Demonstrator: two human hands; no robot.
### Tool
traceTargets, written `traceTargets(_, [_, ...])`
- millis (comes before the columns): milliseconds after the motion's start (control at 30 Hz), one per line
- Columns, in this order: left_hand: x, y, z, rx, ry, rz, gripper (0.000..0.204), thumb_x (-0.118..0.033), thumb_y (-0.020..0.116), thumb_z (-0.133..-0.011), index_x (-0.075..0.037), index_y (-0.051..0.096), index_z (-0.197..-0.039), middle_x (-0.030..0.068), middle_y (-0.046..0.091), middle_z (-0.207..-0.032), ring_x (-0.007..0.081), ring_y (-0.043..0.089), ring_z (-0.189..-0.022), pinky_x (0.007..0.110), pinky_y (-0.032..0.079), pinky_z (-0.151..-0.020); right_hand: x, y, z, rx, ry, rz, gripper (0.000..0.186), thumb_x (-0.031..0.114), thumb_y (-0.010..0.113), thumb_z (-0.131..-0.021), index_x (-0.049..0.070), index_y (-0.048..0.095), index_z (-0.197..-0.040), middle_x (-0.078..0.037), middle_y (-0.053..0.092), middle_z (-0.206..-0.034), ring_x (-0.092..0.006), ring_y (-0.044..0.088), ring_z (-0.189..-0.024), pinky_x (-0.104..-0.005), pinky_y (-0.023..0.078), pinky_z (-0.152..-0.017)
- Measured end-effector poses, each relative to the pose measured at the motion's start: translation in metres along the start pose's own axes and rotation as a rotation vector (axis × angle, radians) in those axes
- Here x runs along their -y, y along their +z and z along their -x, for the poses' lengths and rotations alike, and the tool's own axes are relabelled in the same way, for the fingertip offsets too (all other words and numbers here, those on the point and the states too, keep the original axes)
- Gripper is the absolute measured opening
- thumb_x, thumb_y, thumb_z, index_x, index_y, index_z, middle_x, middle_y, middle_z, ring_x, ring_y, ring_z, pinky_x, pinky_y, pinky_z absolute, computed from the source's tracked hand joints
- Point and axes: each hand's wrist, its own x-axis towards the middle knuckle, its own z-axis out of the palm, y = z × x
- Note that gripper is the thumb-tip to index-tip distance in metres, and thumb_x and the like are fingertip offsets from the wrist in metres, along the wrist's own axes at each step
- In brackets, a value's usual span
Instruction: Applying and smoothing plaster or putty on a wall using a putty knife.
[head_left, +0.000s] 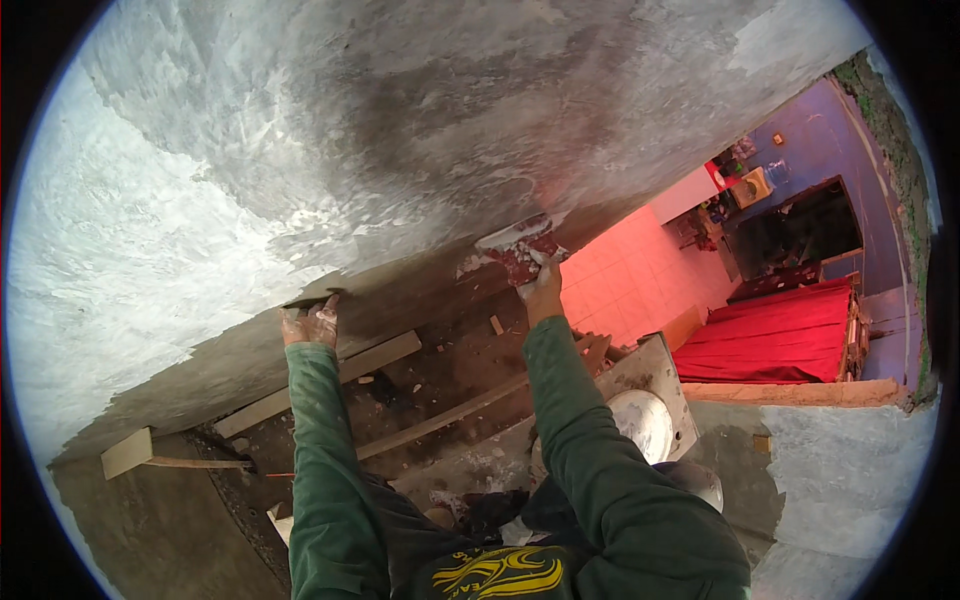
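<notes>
My left hand [310, 322], dusted with white, grips a thin dark flat blade [318, 298] at the plastered wall [220, 180], along the lower edge of a lighter coat. My right hand [542, 282], farther right and slightly higher, is closed on a red flat trowel [520, 262] smeared with white paste, held close to the wall surface. The wall coat is patchy, pale at the left and darker grey toward the middle.
Below are pale boards [380, 355] among rubble, and a round metal basin [640, 425] on a stained board [665, 375]. At right, an opening shows a pink-lit tiled floor [620, 270], red draped cloth [765, 330], shelves and a purple wall [880, 310]. A rough ledge [790, 393] edges it.
</notes>
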Motion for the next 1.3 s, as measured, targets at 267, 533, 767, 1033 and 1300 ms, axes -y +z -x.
traceTargets(267, [-0.019,-0.005,0.012,0.033,-0.014,0.05,0.094,-0.065,0.036,-0.089,-0.007,-0.011,-0.146,0.0258,0.005,-0.151,0.0338,0.051,-0.106,0.028,0.049,-0.056,-0.047,0.149,0.124,-0.148,-0.435,0.344,0.03,0.0,0.057,-0.08,-0.001,0.058,-0.11,-0.008,0.059,-0.108,-0.017,0.056,-0.098,-0.0338,0.046,-0.089])
traceTargets(533, [-0.019,-0.018,-0.009,0.002,0.076,-0.025,0.082,-0.062,0.03,-0.092,-0.007,0.003,-0.147,0.0233,0.004,-0.152,0.0433,0.037,-0.126,0.03,0.048,-0.055,-0.087,0.109,0.166,0.19,-0.457,0.772,0.034,0.002,0.053,-0.086,-0.001,0.053,-0.119,-0.011,0.059,-0.115,-0.0184,0.057,-0.102,-0.0315,0.045,-0.09])
traceTargets(767, [0.012,0.014,0.01,0.029,0.073,-0.02,0.078,-0.059,0.031,-0.093,-0.009,0.006,-0.147,0.0222,0.01,-0.151,0.0454,0.029,-0.13,0.029,0.045,-0.055,-0.083,0.021,0.063,-0.018,-0.045,-0.01,0.029,-0.001,0.056,-0.077,0.003,0.057,-0.105,-0.008,0.061,-0.102,-0.0221,0.06,-0.094,-0.0374,0.05,-0.083])
traceTargets(1033, [-0.013,0.005,0.011,-0.054,0.036,0.059,0.081,-0.06,0.033,-0.092,-0.005,0.006,-0.146,0.0244,0.013,-0.15,0.0392,0.037,-0.125,0.03,0.046,-0.055,-0.123,0.131,0.176,0.063,-0.226,0.336,0.031,-0.001,0.063,-0.076,0.004,0.056,-0.106,-0.005,0.06,-0.103,-0.0171,0.058,-0.096,-0.0317,0.047,-0.086])
traceTargets(1300, [0.015,0.011,0.004,0.126,0.221,-0.135,0.079,-0.061,0.036,-0.091,-0.005,0.018,-0.144,0.0238,0.025,-0.142,0.0374,0.039,-0.122,0.03,0.053,-0.061,-0.063,0.054,0.091,0.014,-0.004,-0.097,0.028,-0.003,0.051,-0.078,0.002,0.058,-0.105,-0.009,0.062,-0.101,-0.026,0.061,-0.095,-0.041,0.052,-0.086])
